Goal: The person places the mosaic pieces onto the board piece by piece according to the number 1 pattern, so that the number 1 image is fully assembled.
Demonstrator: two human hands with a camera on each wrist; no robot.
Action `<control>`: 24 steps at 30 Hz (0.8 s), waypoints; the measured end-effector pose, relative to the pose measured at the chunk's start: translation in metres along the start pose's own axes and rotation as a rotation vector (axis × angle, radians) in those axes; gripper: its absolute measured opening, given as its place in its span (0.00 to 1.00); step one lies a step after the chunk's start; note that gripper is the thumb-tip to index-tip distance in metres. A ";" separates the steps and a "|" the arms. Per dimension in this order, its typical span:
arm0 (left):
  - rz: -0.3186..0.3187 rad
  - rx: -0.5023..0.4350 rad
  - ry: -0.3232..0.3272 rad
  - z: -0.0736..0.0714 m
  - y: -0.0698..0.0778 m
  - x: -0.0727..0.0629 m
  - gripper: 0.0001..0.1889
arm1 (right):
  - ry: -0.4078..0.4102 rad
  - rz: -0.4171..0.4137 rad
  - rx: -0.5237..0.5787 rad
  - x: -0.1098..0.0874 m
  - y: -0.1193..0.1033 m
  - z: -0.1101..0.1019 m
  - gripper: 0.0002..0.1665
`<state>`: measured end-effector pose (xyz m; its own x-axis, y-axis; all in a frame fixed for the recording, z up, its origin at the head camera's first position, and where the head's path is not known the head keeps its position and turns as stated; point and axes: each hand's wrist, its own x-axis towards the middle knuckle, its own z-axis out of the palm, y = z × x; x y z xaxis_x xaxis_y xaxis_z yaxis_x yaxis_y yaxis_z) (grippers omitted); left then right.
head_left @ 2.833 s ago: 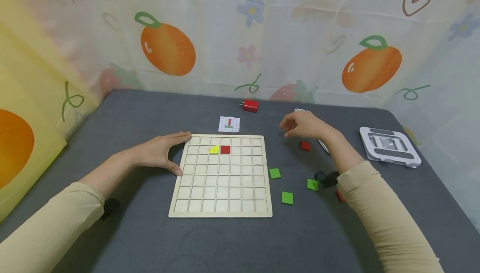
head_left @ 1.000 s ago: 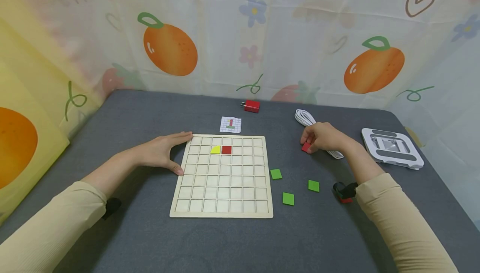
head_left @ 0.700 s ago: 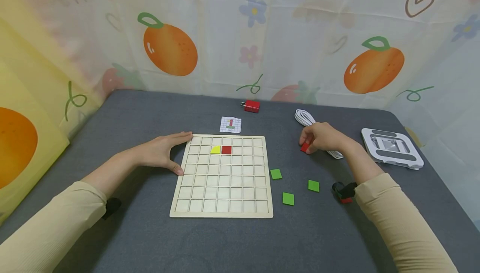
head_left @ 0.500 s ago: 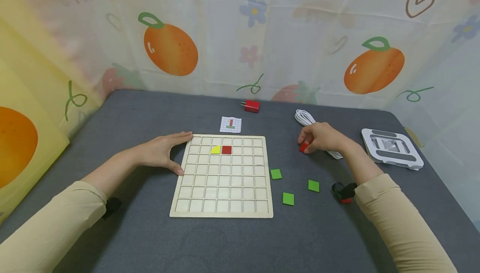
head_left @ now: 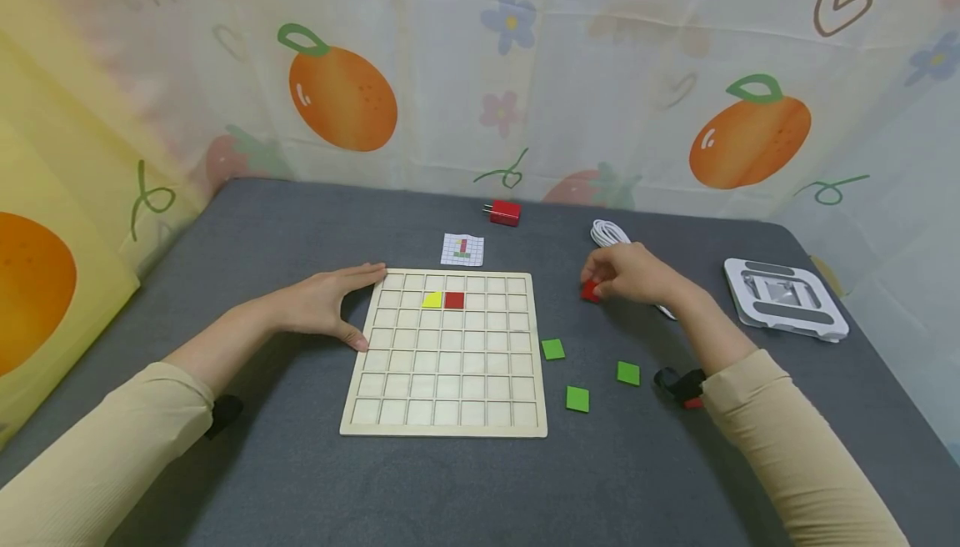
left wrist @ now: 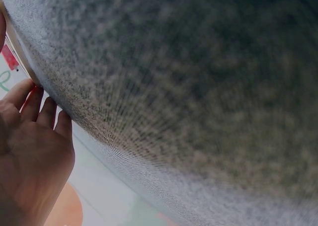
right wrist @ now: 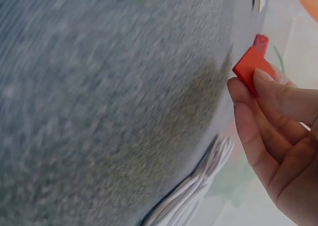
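Observation:
My right hand pinches a red square tile between thumb and fingers, to the right of a pale wooden grid board. In the right wrist view the tile is lifted off the table, tilted. With fingers spread, my left hand touches the board's left edge, forefinger at the far corner and thumb lower down. A yellow tile that looks cut at one corner and another red tile sit side by side in the board's second row. Behind the board lies a small paper card with a coloured grid pattern.
Green tiles lie right of the board. One more red piece is partly hidden under the right wrist strap. Farther back are a red plug adapter and a coiled white cable. A white folding stand lies at the right.
My right hand came down to the red tile by the cable, pinched it, and has lifted it leftward toward the board. The left hand stays at the board's edge.

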<state>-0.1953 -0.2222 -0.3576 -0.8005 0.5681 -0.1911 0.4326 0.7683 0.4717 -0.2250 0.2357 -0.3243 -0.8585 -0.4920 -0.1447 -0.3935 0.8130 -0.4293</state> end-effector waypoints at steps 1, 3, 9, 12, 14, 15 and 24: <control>0.000 0.001 0.000 0.000 0.000 0.000 0.63 | 0.006 -0.011 -0.001 0.001 -0.002 0.000 0.10; 0.000 0.003 -0.001 0.000 0.000 0.000 0.63 | 0.017 -0.034 -0.006 0.003 -0.004 0.002 0.10; 0.000 0.011 0.000 0.001 -0.001 0.001 0.63 | 0.030 -0.100 -0.012 0.007 -0.012 0.006 0.10; 0.002 0.011 0.000 0.000 -0.001 0.001 0.63 | 0.034 -0.126 -0.022 0.008 -0.017 0.009 0.10; 0.004 0.012 0.002 0.001 -0.001 0.000 0.63 | 0.031 -0.139 -0.019 0.009 -0.022 0.011 0.10; 0.005 0.013 0.003 0.001 -0.001 0.000 0.63 | 0.027 -0.144 -0.019 0.009 -0.024 0.012 0.10; -0.001 0.013 0.005 0.002 -0.002 0.001 0.63 | -0.006 -0.155 -0.014 0.013 -0.048 0.020 0.10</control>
<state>-0.1960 -0.2224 -0.3598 -0.8027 0.5660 -0.1876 0.4371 0.7726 0.4606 -0.2107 0.1846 -0.3232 -0.7850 -0.6138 -0.0835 -0.5255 0.7313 -0.4348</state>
